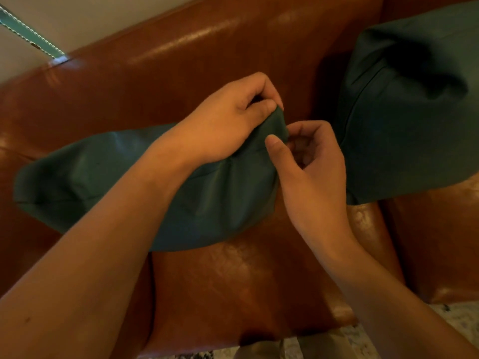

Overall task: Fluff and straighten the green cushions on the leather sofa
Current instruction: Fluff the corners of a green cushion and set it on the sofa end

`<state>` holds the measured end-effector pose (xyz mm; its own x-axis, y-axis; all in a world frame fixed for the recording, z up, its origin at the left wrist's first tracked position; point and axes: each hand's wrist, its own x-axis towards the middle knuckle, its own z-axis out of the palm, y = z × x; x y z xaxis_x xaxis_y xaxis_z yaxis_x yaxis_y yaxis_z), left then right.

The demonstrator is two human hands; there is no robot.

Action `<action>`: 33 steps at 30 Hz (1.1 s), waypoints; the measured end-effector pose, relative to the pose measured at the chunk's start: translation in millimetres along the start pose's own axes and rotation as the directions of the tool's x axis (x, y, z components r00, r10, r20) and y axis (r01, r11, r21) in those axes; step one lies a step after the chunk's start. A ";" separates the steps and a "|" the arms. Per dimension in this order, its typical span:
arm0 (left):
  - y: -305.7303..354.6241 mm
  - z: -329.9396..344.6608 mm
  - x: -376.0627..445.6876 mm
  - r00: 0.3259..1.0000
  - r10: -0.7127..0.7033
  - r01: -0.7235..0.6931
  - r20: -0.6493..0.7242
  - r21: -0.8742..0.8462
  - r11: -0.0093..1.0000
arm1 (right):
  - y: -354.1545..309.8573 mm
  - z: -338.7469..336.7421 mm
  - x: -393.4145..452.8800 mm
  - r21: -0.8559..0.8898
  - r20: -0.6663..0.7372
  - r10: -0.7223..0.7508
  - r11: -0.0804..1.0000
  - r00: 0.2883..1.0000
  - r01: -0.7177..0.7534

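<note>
Your left hand (228, 120) and right hand (308, 161) pinch the soft green cushion (103, 177) at its corner; it should handle light and limp.

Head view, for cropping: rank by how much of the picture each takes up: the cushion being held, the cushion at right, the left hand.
1-2. Held cushion and right cushion: look alike, and the right one is cut off by the frame, so unranked.
3. Left hand, gripping the held cushion's corner.

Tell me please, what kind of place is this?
Probably a living room in a home. A brown leather sofa carries two green cushions: the left hand and right hand pinch a corner of the near cushion; the other cushion leans against the backrest.
</note>
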<state>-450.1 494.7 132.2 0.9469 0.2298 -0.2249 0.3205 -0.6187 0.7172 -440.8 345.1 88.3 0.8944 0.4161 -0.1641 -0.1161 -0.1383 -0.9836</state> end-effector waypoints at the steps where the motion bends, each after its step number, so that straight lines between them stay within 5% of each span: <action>1: -1.9 3.3 -0.7 1.000 -0.015 0.014 -0.023 -0.038 0.999 | 1.4 0.4 2.1 -0.019 0.008 0.025 1.000 1.000 -0.025; 9: -14.1 13.6 -6.9 0.932 -0.028 -0.042 -0.362 -0.184 0.982 | 3.9 11.9 29.3 -0.214 0.070 -0.034 0.976 0.997 0.048; 13: -36.0 13.9 -23.9 0.941 -0.042 0.081 -0.337 0.102 0.991 | 0.5 17.0 45.7 -0.229 0.070 -0.061 0.970 0.996 0.075; 17: -49.0 7.7 -38.3 0.949 -0.041 0.196 -0.312 0.482 0.854 | -2.6 25.6 57.0 -0.334 0.103 -0.138 0.928 0.985 0.165; 21: -52.6 4.8 -50.7 0.921 -0.064 0.293 -0.385 0.574 0.764 | -10.3 31.1 57.6 -0.391 0.053 -0.148 0.907 0.988 0.157; 24: -57.8 7.6 -74.3 0.882 -0.101 0.368 -0.460 0.541 0.756 | -28.6 37.9 37.0 -0.508 0.036 -0.470 0.752 0.882 0.421; 26: -66.4 7.8 -95.4 0.856 -0.139 0.416 -0.499 0.503 0.757 | -39.1 56.0 13.3 -0.434 0.185 -0.612 0.651 0.769 0.623; 29: -80.3 10.7 -125.0 0.849 -0.190 0.445 -0.494 0.471 0.762 | -37.4 92.2 -18.4 -0.369 0.579 -0.380 0.667 0.721 0.648; 31: -90.1 13.4 -135.4 0.848 -0.189 0.448 -0.495 0.478 0.756 | -21.4 107.2 -22.0 -0.506 0.674 -0.153 0.618 0.723 0.602; 33: -100.8 14.6 -137.8 0.846 -0.206 0.466 -0.492 0.493 0.735 | -2.7 114.2 -19.8 -0.588 0.680 -0.092 0.524 0.728 0.616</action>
<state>-612.5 514.4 81.3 0.7224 0.6913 -0.0135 0.6891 -0.7182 0.0969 -507.5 439.9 85.6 0.3679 0.9264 -0.0805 0.7438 -0.3451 -0.5724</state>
